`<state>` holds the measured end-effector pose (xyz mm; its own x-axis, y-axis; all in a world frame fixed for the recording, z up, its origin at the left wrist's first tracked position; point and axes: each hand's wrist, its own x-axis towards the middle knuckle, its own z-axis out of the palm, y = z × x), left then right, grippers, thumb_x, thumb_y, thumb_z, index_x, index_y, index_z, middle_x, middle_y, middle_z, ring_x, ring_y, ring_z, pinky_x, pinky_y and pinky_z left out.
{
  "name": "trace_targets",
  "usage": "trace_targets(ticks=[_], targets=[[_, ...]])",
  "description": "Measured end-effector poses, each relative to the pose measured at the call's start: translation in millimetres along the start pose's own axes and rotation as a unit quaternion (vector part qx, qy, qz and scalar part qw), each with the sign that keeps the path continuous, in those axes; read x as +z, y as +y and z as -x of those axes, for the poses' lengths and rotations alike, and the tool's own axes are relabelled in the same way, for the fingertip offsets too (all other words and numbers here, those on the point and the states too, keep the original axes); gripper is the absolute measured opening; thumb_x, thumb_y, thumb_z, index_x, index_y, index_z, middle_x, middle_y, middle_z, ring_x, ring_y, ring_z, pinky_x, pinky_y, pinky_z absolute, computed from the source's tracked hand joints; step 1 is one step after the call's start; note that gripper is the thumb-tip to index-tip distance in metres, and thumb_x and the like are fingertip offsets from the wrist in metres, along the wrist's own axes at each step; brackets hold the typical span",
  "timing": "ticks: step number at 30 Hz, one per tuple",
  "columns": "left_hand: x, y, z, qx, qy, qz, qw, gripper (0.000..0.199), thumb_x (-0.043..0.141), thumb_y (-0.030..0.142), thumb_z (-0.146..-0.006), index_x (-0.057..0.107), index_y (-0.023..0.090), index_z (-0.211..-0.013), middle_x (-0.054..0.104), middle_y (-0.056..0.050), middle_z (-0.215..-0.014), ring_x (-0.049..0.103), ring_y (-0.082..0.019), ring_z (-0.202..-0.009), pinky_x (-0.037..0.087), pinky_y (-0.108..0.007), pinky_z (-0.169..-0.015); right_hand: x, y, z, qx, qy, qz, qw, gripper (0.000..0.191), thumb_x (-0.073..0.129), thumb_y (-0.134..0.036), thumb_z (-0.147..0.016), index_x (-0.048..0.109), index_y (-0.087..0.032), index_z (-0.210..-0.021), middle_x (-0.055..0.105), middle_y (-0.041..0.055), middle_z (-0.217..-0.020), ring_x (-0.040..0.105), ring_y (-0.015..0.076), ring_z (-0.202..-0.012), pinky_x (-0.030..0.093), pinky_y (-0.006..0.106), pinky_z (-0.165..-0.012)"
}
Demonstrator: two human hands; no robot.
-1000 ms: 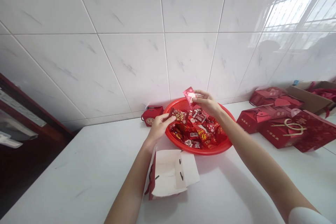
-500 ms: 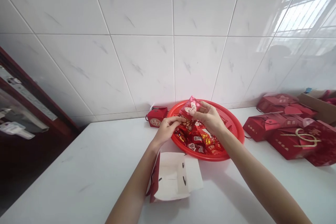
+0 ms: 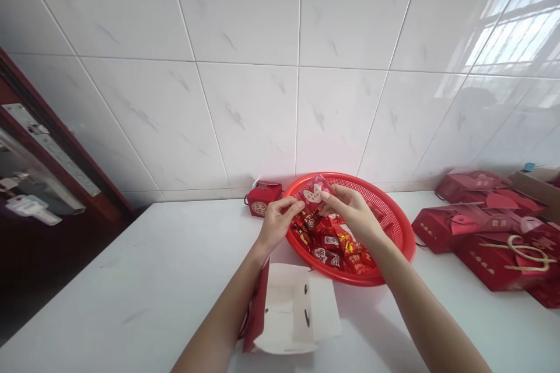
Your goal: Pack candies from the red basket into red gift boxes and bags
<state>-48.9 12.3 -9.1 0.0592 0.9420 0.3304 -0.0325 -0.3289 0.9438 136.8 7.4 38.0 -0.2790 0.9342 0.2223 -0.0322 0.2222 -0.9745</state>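
Over the red plastic basket (image 3: 405, 233), a pink-red wrapped candy (image 3: 312, 193) with a pale printed label is stretched between my hands. My right hand (image 3: 356, 215) pinches its right side. The fingertips of my left hand (image 3: 279, 221) close on its left edge. Beneath them, several red and gold wrapped candies (image 3: 345, 242) fill the basket. An open gift box (image 3: 284, 309), red outside and white inside, lies in front of the basket near my left forearm; no candy shows inside it.
A small closed red box (image 3: 264, 198) stands left of the basket by the tiled wall (image 3: 245, 122). Several red gift boxes (image 3: 485, 259), one with a cord handle, crowd the right side beside a cardboard box (image 3: 536, 183). A door frame with keys (image 3: 32, 207) is at the left.
My left hand has moved from the candies in the basket up to the pink-red candy's left edge. My right hand has lowered that candy slightly. The camera view has shifted a little.
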Motion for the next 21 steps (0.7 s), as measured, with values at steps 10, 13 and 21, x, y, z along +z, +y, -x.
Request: trace_targets(ticks=[10, 13, 21], targets=[[-2.6, -1.6, -0.9, -0.012, 0.028, 0.037, 0.999, 0.032, 0.07, 0.047, -0.084, 0.068, 0.018, -0.071, 0.062, 0.0, -0.071, 0.055, -0.016, -0.073, 0.046, -0.027, -0.073, -1.7, 4.0, 6.4, 0.007, -0.012, 0.033, 0.999, 0.035, 0.083, -0.049, -0.075, 0.063, -0.02, -0.075, 0.071, 0.0034, -0.078, 0.068, 0.0217, -0.078, 0.056, 0.036, -0.075], [-0.6, 1.5, 0.7, -0.014, 0.022, 0.038, 0.999, 0.035, 0.069, 0.049, -0.085, 0.067, 0.017, -0.071, 0.061, 0.0, -0.071, 0.053, -0.015, -0.071, 0.045, -0.026, -0.069, -1.9, 4.0, 6.3, 0.004, -0.011, 0.024, 1.0, 0.032, 0.082, -0.048, -0.076, 0.066, -0.02, -0.078, 0.073, 0.0038, -0.079, 0.069, 0.0219, -0.078, 0.056, 0.036, -0.075], [3.7, 5.6, 4.2, -0.028, 0.003, 0.037, 0.999, 0.036, 0.073, 0.054, -0.081, 0.071, 0.018, -0.073, 0.067, -0.002, -0.072, 0.059, -0.019, -0.072, 0.049, -0.03, -0.067, -1.9, 3.9, 5.5, -0.001, -0.01, 0.025, 1.0, 0.028, 0.081, -0.046, -0.077, 0.068, -0.021, -0.081, 0.072, 0.003, -0.078, 0.067, 0.0202, -0.073, 0.054, 0.034, -0.069]])
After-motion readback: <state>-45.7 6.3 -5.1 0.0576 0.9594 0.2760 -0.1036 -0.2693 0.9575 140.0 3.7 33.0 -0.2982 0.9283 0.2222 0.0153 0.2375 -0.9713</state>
